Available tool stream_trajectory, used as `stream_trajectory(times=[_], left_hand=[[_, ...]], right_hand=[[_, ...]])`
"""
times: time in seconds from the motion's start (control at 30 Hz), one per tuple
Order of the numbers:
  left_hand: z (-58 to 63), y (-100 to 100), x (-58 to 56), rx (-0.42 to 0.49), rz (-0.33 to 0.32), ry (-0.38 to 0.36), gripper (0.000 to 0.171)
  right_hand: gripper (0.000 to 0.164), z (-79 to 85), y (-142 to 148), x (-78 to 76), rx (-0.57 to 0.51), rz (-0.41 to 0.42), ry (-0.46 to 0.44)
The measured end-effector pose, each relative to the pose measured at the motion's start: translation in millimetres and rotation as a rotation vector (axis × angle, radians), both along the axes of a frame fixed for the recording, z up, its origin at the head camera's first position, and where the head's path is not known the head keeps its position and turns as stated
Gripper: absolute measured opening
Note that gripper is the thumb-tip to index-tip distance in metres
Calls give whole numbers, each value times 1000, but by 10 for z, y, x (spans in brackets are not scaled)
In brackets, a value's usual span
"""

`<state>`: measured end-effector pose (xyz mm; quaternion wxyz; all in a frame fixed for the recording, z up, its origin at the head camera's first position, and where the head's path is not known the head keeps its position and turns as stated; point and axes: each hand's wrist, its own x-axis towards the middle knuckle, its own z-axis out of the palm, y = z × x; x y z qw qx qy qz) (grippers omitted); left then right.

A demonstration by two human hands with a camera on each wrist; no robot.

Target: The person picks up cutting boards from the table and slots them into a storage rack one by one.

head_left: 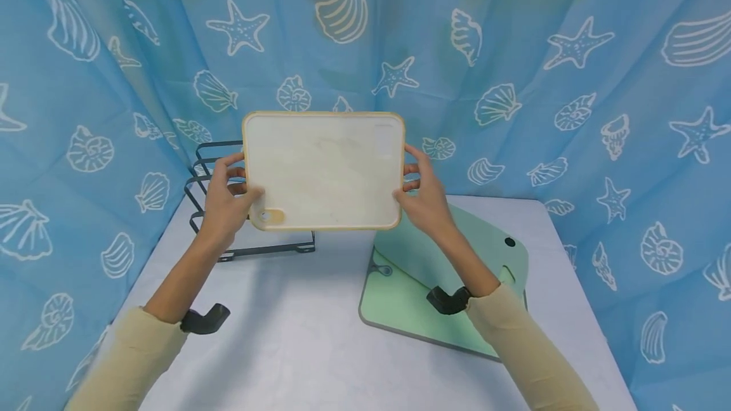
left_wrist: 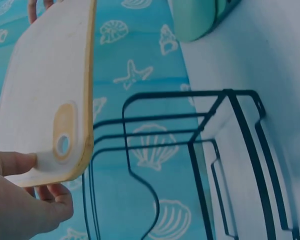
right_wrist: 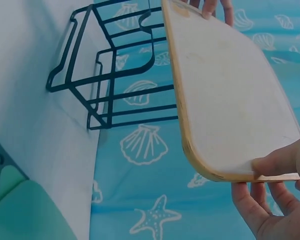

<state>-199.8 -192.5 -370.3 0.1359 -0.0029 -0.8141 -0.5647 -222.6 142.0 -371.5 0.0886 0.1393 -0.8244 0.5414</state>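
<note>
A white cutting board [head_left: 325,170] with a tan rim and a small hole in one corner is held up above the table, its broad face toward the head camera. My left hand [head_left: 227,198] grips its left short edge, thumb on the near face beside the corner hole and fingers behind. At the opposite short edge my right hand [head_left: 421,195] pinches the board the same way. Behind the board and to the left stands a black wire rack [left_wrist: 230,95], partly hidden by it in the head view.
On the right of the white table [head_left: 320,335] lie green cutting boards, a darker one [head_left: 480,240] overlapping a lighter one [head_left: 400,303]. A blue curtain [head_left: 434,30] with shell and starfish prints hangs behind the table and along both sides.
</note>
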Motion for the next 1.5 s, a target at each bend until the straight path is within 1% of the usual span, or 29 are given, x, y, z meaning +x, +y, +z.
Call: stream_trajectory(times=[0.13,0.23,0.47,0.57,0.63,0.73,0.9,1.0,1.13,1.2,1.43,1.5], left_hand=[[36,-102,-19,19,33,-3,68],[83,-193,-42,51,49,6,68],[160,-366,-149,159,81,10,62],[190,-439,-188,172,102,14,61],[218,-488,-205,184,104,19,60],[254,-564,-222,226,93,24,61],[288,-677,-254,287,81,36,61],[296,-732,-293,254,92,38,61],[322,-790,-366,154,128,27,62],[335,-821,-401,127,140,28,63],[377,-934,-503,110,172,79,61],[381,-960,-535,103,179,80,60]], right_hand=[[76,40,-105,-84,-7,17,20],[76,79,-185,-152,-11,27,38],[77,149,-349,-331,-25,21,90],[76,169,-423,-399,-35,40,92],[77,184,-473,-443,-39,53,84],[76,204,-541,-517,-39,68,80],[75,248,-641,-616,-34,100,95],[74,273,-695,-660,-28,113,105],[75,306,-785,-733,-29,114,119],[75,316,-839,-770,-37,110,128],[75,344,-1021,-880,-54,92,160],[75,347,-1057,-908,-57,88,168]])
